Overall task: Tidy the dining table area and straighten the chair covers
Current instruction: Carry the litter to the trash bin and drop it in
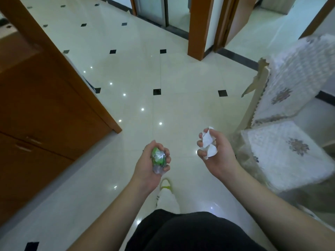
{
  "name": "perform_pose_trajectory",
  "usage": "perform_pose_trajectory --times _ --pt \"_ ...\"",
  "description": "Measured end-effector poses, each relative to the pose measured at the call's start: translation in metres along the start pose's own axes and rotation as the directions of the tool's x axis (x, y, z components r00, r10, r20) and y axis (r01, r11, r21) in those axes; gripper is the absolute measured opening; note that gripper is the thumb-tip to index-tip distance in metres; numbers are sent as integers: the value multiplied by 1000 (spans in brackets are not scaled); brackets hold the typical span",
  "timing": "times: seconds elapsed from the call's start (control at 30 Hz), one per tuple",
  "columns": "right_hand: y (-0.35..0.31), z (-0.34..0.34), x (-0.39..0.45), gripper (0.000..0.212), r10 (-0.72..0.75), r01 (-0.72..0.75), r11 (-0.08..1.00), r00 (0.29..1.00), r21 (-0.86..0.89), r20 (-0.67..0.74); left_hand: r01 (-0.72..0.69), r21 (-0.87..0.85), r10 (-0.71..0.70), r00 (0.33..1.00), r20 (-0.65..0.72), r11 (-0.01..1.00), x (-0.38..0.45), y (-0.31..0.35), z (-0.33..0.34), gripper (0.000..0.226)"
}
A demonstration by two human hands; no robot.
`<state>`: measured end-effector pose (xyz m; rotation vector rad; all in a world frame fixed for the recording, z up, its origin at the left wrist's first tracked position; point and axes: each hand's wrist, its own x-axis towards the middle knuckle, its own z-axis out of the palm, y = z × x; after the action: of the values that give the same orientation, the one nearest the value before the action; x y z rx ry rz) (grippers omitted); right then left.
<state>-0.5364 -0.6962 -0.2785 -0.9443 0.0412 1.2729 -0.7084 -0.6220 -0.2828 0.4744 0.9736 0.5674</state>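
Both hands up in front of the body, palms up, each loaded. Left hand (152,165) has its fingers curled round a crumpled clear plastic wrapper with green print (159,160); the wad sits in the palm, thumb on top. Right hand (215,153) grips a crumpled white paper scrap (208,144), fingers wrapped over it, paper corners sticking out above and below the fingers. The hands are apart, not touching. Below them: glossy cream tiled floor with small black diamond insets (137,73). Right side: dining chair with a white lace cover with floral motifs (282,142), cover draped over both backrest and seat, just beside the right forearm. Left side: brown wooden cabinet (45,109), edge running diagonally. Foot in a yellow-and-white slipper (165,184) on the floor under the left wrist. Table itself not in view.
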Motion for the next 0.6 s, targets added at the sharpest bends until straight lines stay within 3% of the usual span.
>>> perform_pose_trajectory --times 0.27,0.6 --pt "-31 54 100 13 -83 89 995 989 41 -125 44 53 -49 995 91 998 109 120 23 24" --pt "-98 61 189 9 -161 203 971 946 125 -281 89 177 -132 959 251 980 228 184 103 23"
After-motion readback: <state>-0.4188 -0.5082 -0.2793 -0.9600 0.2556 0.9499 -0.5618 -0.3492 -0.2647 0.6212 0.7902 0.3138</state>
